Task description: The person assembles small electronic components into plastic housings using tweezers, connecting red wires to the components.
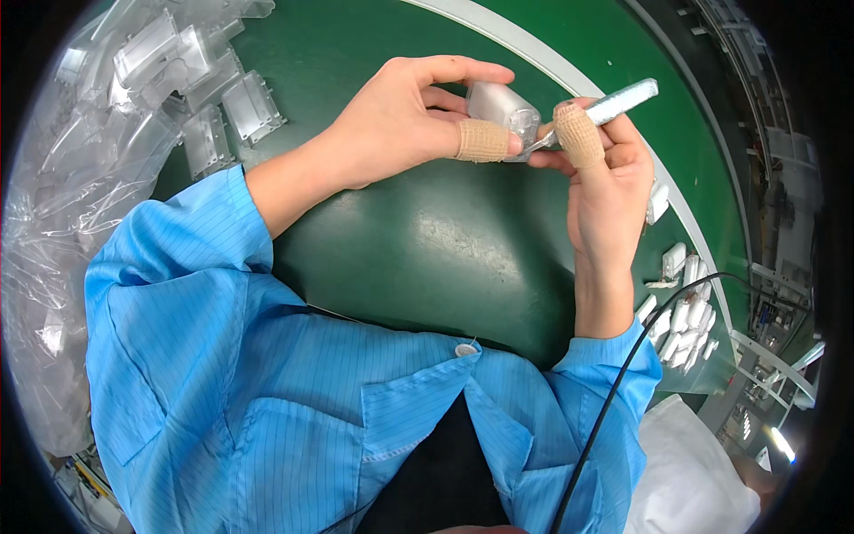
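My left hand [391, 125] is closed around a small translucent white plastic housing [498, 102], held over the table between the bandaged thumb and the fingers. In my right hand [609, 191] is a small knife [627, 100] with a silver-wrapped handle that points up and to the right. Its thin tip lies against the near right end of the housing, close to my left thumb. Tan tape wraps both thumbs. The fingers partly hide the knife's tip and the housing's far side.
A big clear plastic bag [53, 240] lies at the left, with several clear plastic housings [253, 107] beside it on the green table [427, 267]. White plastic pieces [685, 325] are piled at the right. A black cable [614, 392] crosses my right sleeve. A pale rim [534, 58] edges the table.
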Demonstrator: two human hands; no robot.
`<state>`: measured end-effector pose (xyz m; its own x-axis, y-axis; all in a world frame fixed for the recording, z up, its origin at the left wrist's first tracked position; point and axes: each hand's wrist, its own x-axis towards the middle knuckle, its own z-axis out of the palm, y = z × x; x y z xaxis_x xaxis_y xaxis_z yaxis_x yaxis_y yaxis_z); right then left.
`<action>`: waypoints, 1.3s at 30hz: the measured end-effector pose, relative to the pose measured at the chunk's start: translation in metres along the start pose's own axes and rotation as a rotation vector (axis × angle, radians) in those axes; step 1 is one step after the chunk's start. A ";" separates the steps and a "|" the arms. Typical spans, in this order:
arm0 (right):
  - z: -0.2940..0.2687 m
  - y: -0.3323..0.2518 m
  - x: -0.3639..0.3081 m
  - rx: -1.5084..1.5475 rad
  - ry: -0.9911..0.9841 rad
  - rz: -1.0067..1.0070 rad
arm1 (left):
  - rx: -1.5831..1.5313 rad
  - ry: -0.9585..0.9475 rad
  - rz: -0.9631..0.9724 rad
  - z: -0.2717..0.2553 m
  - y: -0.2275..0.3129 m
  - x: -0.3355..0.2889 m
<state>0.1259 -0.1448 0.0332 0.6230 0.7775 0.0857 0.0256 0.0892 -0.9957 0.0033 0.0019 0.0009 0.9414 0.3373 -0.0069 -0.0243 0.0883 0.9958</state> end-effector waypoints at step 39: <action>-0.010 -0.016 -0.006 0.179 0.172 -0.153 | -0.237 -0.057 -0.049 -0.004 0.004 0.002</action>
<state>0.1292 -0.1569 0.0483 0.7464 0.6308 0.2121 0.0005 0.3181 -0.9481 0.0041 0.0069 0.0043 0.9606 0.2746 -0.0426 -0.0504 0.3230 0.9451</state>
